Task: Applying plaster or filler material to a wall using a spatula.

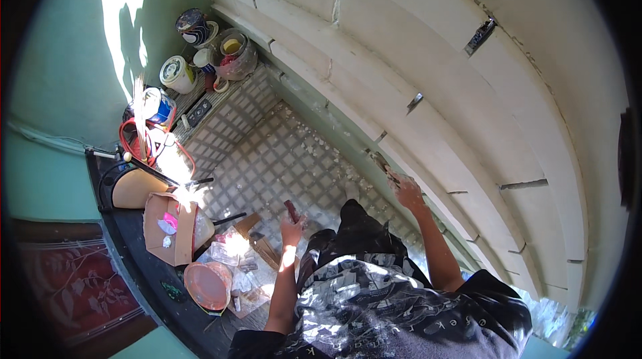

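Cream panelled wall [378,21], built of long horizontal bands with narrow dark slots, runs diagonally along the right side above a pale green lower strip [338,128]. Located at this lower strip is a thin, flat, scraper-like tool [378,159]; contact between its tip and the wall cannot be confirmed. Its near end is gripped by the right hand [406,193], with the fingers closed on it and the forearm extended. The left hand [291,230], positioned over the floor and well apart from the wall, has its fingers closed around a short, dark red, bar-shaped piece [291,210], which projects upward from the fist. Below lies a light floor with a grey grid pattern [257,148], strewn with small white fragments near the wall. To the left of the left hand are crumpled clear plastic bags [227,250], an orange-pink round tub [189,277] and an open brown cardboard box [182,238] containing a bright pink item [168,224]. Farther off, a white-and-green bucket [178,74] stands near a translucent round basin [244,64].
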Available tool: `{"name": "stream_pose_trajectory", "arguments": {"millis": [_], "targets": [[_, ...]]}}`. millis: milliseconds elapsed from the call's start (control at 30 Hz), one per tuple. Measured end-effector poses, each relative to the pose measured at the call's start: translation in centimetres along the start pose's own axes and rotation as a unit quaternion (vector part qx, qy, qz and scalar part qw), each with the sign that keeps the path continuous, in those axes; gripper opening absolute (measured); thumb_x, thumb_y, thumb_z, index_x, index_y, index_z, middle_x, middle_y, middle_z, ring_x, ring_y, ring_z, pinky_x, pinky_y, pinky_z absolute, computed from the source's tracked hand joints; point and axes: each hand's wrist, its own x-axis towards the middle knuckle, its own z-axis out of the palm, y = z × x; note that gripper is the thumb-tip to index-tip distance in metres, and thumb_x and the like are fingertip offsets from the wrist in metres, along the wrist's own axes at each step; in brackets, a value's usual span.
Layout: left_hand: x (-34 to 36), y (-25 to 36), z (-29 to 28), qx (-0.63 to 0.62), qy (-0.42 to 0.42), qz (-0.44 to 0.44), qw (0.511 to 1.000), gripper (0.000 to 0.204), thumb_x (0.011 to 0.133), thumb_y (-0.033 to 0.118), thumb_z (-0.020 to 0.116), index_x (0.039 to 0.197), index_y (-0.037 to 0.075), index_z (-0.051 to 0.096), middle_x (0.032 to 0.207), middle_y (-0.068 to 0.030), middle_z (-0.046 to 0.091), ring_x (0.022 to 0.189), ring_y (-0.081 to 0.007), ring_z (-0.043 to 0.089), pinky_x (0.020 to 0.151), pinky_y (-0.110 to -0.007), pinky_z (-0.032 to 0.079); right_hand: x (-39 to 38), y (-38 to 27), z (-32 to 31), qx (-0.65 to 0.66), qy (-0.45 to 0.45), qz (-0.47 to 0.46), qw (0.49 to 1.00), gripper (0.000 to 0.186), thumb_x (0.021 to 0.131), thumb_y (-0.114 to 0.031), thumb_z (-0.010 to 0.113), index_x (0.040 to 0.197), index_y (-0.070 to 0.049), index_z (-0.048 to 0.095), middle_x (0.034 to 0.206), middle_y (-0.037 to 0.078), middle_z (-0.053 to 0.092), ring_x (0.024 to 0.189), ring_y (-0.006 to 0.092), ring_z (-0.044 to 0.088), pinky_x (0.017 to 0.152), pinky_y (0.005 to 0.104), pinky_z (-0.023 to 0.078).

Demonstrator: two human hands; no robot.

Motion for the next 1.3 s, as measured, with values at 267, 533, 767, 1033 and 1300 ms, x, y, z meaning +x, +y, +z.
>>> {"name": "stream_pose_trajectory", "arguments": {"millis": [267,533,767,1033,1300], "targets": [[1.0,2.5,4.2,0.041,-0.01,0.057,0.997,0.014,0.091,0.014,0.051,0.096,0.001,0.053,0.071,-0.0034,0.058,0.058,-0.008,0.052,0.051,-0.025,0.041,11.9,-2.1,0.9,-0.143,0.028,-0.013,0.989,0.038,0.092,-0.032,0.044,0.129,-0.025,0.049,0.107,0.01,0.062,0.094,0.0293,0.06,0.082,0.0445,0.046],[0.6,3.1,6.5,0.004,0.091,-0.015,0.996,0.024,0.094,0.021,0.047,0.105,0.0,0.051,0.077,-0.0033,0.053,0.065,-0.0106,0.05,0.059,-0.026,0.042,17.5,-2.8,2.3,-0.115,0.01,-0.062,0.991,0.04,0.093,-0.034,0.039,0.129,-0.02,0.05,0.107,0.013,0.063,0.099,0.0343,0.059,0.086,0.0471,0.045],[3.1,3.8,7.1,-0.308,0.126,-0.089,0.939,0.043,0.097,0.044,0.035,0.099,0.005,0.052,0.075,-0.0037,0.055,0.065,-0.0136,0.051,0.06,-0.029,0.042,20.0,-2.0,3.7,-0.152,0.004,-0.077,0.985,0.038,0.093,-0.032,0.04,0.126,-0.02,0.053,0.106,0.014,0.063,0.1,0.0342,0.059,0.087,0.0473,0.044],[4.1,7.8,7.9,-0.233,0.088,-0.013,0.968,0.022,0.093,0.029,0.054,0.093,0.008,0.047,0.068,-0.0004,0.049,0.061,-0.0098,0.049,0.058,-0.024,0.04,18.2,-3.5,1.3,-0.109,-0.047,-0.058,0.991,0.038,0.092,-0.031,0.042,0.126,-0.019,0.052,0.1,0.016,0.064,0.093,0.0355,0.061,0.079,0.0479,0.048],[5.3,8.9,8.6,-0.119,0.061,-0.042,0.99,0.025,0.087,0.031,0.063,0.084,0.009,0.051,0.06,0.0018,0.049,0.051,-0.0068,0.047,0.046,-0.023,0.035,22.4,-4.5,4.1,-0.086,0.002,-0.111,0.99,0.037,0.092,-0.029,0.042,0.126,-0.019,0.053,0.103,0.016,0.063,0.094,0.0354,0.06,0.081,0.0472,0.047]]}}
